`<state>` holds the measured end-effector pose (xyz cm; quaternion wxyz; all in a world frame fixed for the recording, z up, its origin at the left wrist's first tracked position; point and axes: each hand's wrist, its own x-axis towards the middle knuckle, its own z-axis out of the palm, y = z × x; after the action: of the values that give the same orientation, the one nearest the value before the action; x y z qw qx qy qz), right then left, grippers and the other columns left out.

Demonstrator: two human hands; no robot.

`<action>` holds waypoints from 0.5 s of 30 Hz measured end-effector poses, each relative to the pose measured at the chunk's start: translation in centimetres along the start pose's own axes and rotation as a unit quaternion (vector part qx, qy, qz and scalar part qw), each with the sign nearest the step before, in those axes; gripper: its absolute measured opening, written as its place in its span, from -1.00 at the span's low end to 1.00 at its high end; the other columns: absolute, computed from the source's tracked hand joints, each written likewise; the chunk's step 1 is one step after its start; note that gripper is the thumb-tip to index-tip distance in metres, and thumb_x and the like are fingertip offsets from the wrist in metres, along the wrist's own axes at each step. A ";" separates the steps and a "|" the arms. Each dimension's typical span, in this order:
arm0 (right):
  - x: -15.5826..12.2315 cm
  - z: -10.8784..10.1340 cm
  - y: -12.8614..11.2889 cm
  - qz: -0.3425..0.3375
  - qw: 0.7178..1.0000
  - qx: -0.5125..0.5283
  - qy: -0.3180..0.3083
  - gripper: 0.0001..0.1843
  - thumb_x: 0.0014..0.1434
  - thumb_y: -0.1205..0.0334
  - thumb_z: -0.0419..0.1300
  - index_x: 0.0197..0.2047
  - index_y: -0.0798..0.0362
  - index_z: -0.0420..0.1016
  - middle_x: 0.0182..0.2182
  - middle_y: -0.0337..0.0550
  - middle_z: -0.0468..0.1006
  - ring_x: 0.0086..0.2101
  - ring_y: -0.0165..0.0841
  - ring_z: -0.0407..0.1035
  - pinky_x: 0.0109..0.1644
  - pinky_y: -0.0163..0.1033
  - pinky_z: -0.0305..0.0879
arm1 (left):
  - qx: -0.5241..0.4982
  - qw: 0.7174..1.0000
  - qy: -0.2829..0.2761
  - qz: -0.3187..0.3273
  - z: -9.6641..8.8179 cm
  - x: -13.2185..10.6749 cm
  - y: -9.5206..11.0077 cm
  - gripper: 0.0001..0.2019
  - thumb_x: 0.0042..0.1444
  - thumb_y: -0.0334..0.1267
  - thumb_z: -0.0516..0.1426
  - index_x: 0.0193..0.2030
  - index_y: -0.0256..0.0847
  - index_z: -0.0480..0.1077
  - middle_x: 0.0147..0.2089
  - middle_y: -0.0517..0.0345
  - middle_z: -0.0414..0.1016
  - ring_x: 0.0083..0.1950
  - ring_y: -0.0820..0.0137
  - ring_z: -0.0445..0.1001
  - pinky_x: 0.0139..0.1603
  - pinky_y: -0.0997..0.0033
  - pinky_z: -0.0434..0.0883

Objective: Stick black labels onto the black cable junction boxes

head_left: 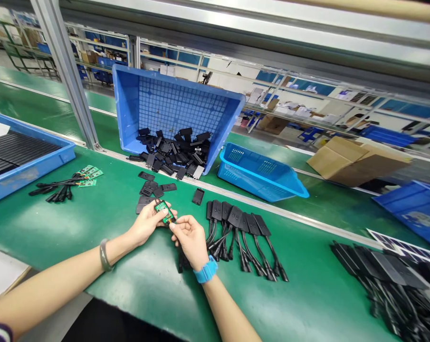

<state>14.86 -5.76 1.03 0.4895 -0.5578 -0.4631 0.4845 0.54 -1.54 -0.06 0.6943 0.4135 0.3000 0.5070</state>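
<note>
My left hand (146,225) is closed around a small black plastic housing with a green circuit board (162,209) seated in it, thumb on the board. Fine coloured wires run from the board's lower end. There my right hand (191,240) pinches the cable, whose black plug end (180,264) hangs under the palm. Several loose black covers (149,188) lie just beyond my left hand, and one open black housing (198,196) is further right. Beside my right hand is a row of closed black units (235,216) with cables attached.
A tilted blue crate (179,104) spills black housings onto the green bench. Boards with cables (88,176) lie at left, near a blue tray (63,154). Behind stand a light-blue basket (261,175) and a cardboard box (353,161). More cabled units (382,270) are piled at right.
</note>
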 end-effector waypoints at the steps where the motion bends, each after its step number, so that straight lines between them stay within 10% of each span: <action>1: 0.0 0.0 0.2 0.005 1.000 -0.023 -0.019 -0.55 -0.12 -0.10 0.40 -0.40 0.07 0.38 -0.64 -0.31 0.44 -0.68 -0.47 0.31 -0.67 -0.41 0.16 | 0.006 1.000 0.001 0.011 0.0 0.0 0.1 -0.48 -0.03 0.02 0.37 -0.08 -0.26 0.33 -0.20 -0.03 0.63 -0.19 0.25 0.61 -0.22 0.35 0.52; 10: -0.5 -0.1 0.4 -0.120 0.981 -0.153 -0.013 -0.67 0.13 0.03 0.23 -0.52 0.10 0.52 -0.65 -0.24 0.46 -0.64 -0.50 0.21 -0.52 -0.37 0.12 | 0.041 0.998 -0.023 0.041 -0.3 -0.1 0.3 -0.38 0.05 0.06 0.30 0.11 -0.21 0.18 -0.15 -0.04 0.63 -0.16 0.23 0.62 -0.15 0.27 0.52; 15: -0.1 -0.4 0.3 -0.078 0.988 -0.118 -0.057 -0.65 0.13 0.01 0.21 -0.46 0.13 0.58 -0.63 -0.21 0.49 -0.66 -0.49 0.21 -0.55 -0.36 0.10 | 0.002 0.999 -0.039 -0.005 -0.4 -0.2 0.5 -0.35 0.05 0.00 0.31 0.17 -0.21 0.17 -0.14 -0.06 0.63 -0.14 0.21 0.61 -0.17 0.29 0.51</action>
<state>15.22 -5.98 0.73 0.4290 -0.5457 -0.5863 0.4177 -0.04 -1.52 0.22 0.7073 0.4330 0.2754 0.4862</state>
